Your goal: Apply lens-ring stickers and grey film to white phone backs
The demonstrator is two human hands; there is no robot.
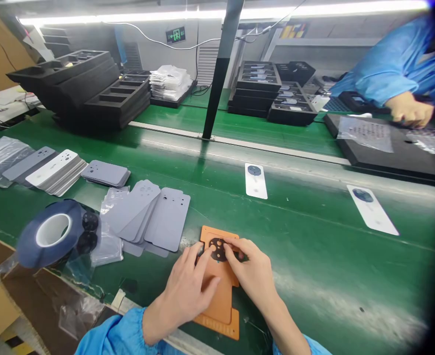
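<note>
An orange jig plate (pixel 221 291) lies on the green bench in front of me. Near its far end is a thin round black piece with several holes (pixel 218 252). My right hand (pixel 252 268) pinches the right edge of that piece between thumb and forefinger. From the other side, my left hand (pixel 190 283) reaches over the jig, its forefinger tip at the piece's left edge, fingers apart and thumb stretched out. My left hand partly covers the jig's left side.
Grey phone-shaped sheets (pixel 169 217) lie left of the jig, near a blue tape roll (pixel 36 241). Two white panels with dark discs, one nearer (pixel 256 187), one farther right (pixel 380 214), rest on the bench. Black trays (pixel 117 98) stand behind. A co-worker's hand (pixel 410 109) works at the right.
</note>
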